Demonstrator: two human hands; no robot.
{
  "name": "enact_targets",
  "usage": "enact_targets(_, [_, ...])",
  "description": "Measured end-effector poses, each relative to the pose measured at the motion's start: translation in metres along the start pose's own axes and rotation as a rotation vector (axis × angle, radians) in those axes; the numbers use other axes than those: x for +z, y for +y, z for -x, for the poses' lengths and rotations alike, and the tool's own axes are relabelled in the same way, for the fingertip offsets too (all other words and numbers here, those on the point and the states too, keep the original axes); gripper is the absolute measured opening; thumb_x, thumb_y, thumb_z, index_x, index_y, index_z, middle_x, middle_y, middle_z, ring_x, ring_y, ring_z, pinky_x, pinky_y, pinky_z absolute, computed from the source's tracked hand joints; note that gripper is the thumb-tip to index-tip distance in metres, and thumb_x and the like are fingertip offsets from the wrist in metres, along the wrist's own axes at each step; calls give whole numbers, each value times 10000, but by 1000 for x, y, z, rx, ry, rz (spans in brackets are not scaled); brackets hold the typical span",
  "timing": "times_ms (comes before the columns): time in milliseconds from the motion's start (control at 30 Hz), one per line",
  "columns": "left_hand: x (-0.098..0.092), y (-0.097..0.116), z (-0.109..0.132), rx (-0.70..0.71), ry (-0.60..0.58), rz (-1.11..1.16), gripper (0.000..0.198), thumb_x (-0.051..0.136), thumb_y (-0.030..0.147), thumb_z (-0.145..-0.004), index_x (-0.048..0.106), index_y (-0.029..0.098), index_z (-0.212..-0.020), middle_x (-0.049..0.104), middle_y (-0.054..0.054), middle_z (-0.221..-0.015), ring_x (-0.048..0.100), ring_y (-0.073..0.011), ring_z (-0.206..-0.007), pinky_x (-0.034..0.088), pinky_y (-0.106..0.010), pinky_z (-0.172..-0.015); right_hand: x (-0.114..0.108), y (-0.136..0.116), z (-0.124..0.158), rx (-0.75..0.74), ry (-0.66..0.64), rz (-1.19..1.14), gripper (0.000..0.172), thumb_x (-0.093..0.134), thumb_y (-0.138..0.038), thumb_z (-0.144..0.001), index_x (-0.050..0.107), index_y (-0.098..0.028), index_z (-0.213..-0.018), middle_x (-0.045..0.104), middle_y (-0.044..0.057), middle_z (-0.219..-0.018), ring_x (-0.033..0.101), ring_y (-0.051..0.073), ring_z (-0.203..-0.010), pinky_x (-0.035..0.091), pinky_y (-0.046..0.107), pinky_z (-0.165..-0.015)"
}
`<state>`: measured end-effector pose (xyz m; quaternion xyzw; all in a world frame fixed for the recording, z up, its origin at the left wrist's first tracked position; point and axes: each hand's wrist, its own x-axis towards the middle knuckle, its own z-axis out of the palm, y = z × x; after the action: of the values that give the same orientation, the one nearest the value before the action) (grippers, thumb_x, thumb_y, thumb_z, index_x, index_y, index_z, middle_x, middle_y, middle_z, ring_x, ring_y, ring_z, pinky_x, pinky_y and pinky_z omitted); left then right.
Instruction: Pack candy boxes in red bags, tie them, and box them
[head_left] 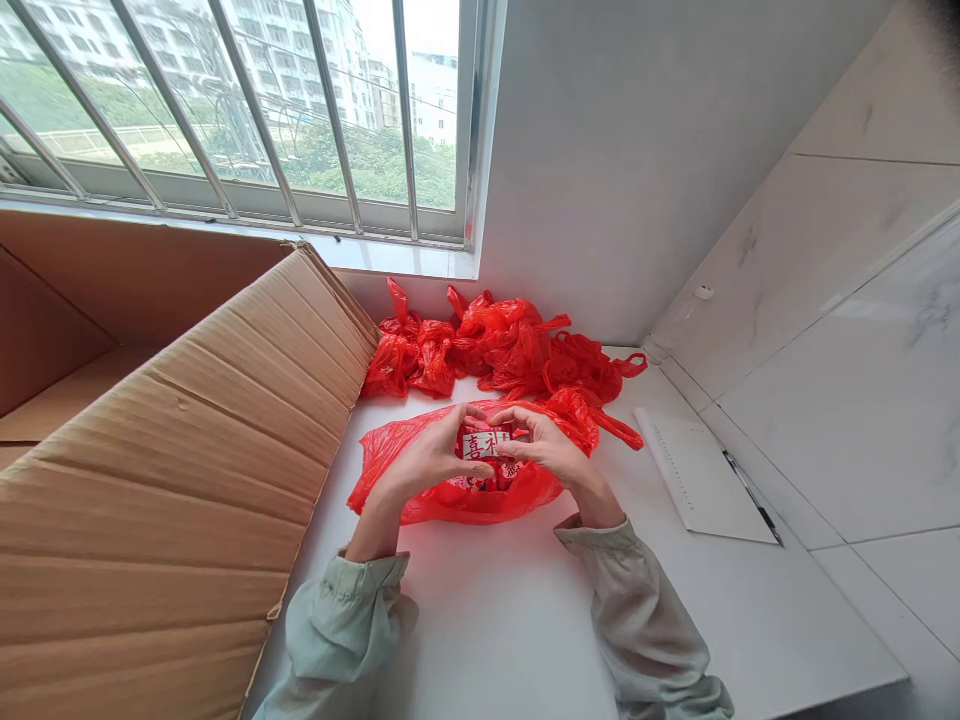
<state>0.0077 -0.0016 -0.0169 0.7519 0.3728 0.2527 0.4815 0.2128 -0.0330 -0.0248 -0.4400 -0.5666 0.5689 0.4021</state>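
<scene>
A red plastic bag (495, 507) lies spread with its mouth open on the white tabletop in front of me. At its opening, a small red-and-white box (482, 444) with large printed characters sits between my hands. My left hand (435, 450) curls round the box's left side, fingers above and thumb below. From the right, my right hand (551, 450) grips it with the thumb across its front edge and the fingers over the top. Below the box, other red printed packets (511, 472) show inside the bag, partly covered by my hands and the plastic.
Several knotted red bags (510, 340) are heaped against the back wall. A large open cardboard box (187, 440) stands along the left. To the right lie a white notepad (697, 480) and a black pen (754, 498), near the tiled wall. A barred window (300, 110) is behind.
</scene>
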Motion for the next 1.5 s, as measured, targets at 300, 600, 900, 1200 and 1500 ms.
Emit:
enact_targets(300, [1,-6,-5,17,69,104,305,744,384,-745,637,173,-939,624,-24,-919,513,-105,-637,425,-229,-563,4,-5,1,-19,0,18,302,704,-355,-778,633,-225,-1041,644,36,-1066,629,150,-809,521,275,-684])
enact_targets(600, [-1,-7,-5,-12,213,-53,225,582,312,-832,645,190,-1010,672,-99,-1145,635,-260,-1066,524,-362,-867,0,14,-9,-22,233,391,185,673,-300,-781,667,-200,-936,674,10,-815,613,167,-723,478,292,-666])
enact_targets(900, [0,-8,-7,5,202,-148,371,402,215,-884,631,168,-1173,639,-117,-1306,587,-258,-1217,467,-396,-1013,29,38,-31,-60,289,536,241,636,-257,-863,686,-193,-1090,739,75,-1080,693,198,-952,516,306,-844])
enact_targets(1200, [16,-18,-15,54,77,-426,391,394,13,-752,711,173,-916,748,-71,-969,661,-212,-937,478,-302,-841,-9,43,-25,31,278,841,377,410,-65,-910,703,-170,-1122,719,99,-1159,635,207,-1125,441,308,-996])
enact_targets(1500, [19,-26,-14,-54,40,-617,261,395,-25,-716,475,162,-553,390,44,-530,311,-112,-541,235,-266,-554,-4,55,-26,94,144,1001,97,638,-128,-818,691,-152,-896,685,127,-1026,605,244,-987,429,325,-865])
